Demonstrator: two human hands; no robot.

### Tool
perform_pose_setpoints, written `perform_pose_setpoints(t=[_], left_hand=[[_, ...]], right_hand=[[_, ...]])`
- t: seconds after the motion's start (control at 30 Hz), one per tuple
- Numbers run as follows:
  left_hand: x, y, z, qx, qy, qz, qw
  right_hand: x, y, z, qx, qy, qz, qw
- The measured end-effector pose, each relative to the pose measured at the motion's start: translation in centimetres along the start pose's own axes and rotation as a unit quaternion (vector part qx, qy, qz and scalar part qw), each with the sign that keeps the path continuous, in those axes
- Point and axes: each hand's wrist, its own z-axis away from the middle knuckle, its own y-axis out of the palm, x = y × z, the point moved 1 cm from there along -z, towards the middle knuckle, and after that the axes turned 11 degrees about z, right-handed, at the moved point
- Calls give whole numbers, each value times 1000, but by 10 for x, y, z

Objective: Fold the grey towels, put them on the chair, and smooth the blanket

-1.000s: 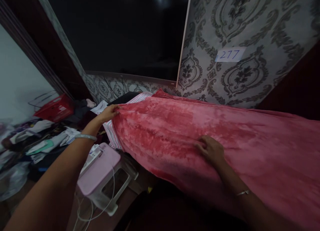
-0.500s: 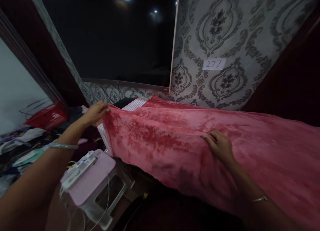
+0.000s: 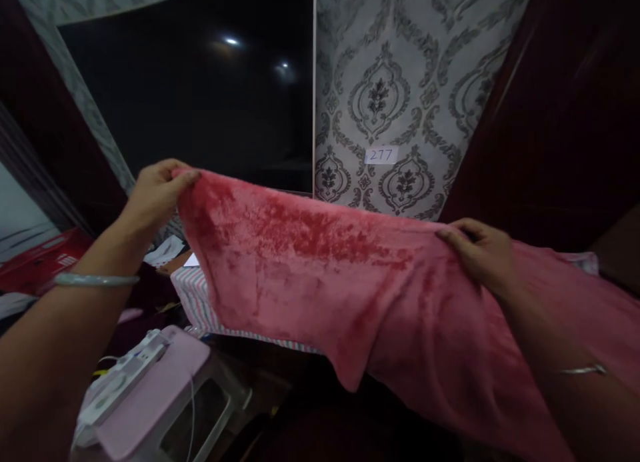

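A plush pink-red blanket [image 3: 300, 262] hangs stretched between my two hands. My left hand [image 3: 159, 190] pinches its upper left corner, thumb in front. Along the same top edge, my right hand [image 3: 477, 252] grips the fabric between thumb and fingers. The lower edge droops to a point near the middle, and the rest of the blanket spreads away to the right under my right forearm. Beneath it, a striped cloth [image 3: 193, 299] shows at the left and along the lower edge. What lies behind the raised blanket is hidden.
A pink-topped stool [image 3: 165, 389] at lower left carries a white power strip [image 3: 125, 382] with a cord hanging down. A red basket [image 3: 45, 262] stands at far left. The large dark television [image 3: 200, 95] and patterned wall [image 3: 380, 69] are behind.
Both hands have lifted the blanket's edge higher and pulled it tauter, my right hand moving up and right. The view has shifted, and more of the striped cloth shows underneath.
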Motion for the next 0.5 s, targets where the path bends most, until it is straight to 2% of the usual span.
perform_pose_setpoints(t=[0.2, 0.27, 0.33, 0.4, 0.43, 0.5], left_hand=[[-62, 18, -22, -118, 140, -64, 981], [-84, 19, -27, -139, 159, -83, 974], [-100, 18, -30, -144, 171, -104, 969], [-110, 16, -31, -131, 179, -137, 965], [-112, 15, -32, -121, 182, -158, 963], [-110, 13, -33, -101, 183, -198, 958]], right_hand=[[27, -74, -36, -88, -28, 75, 993], [21, -85, -42, -70, -42, 91, 992], [7, -81, -39, -1, -49, 103, 994], [-11, -66, -29, 69, -41, 104, 991], [-19, -58, -23, 81, -31, 98, 991], [-28, -43, -11, 64, -12, 79, 995]])
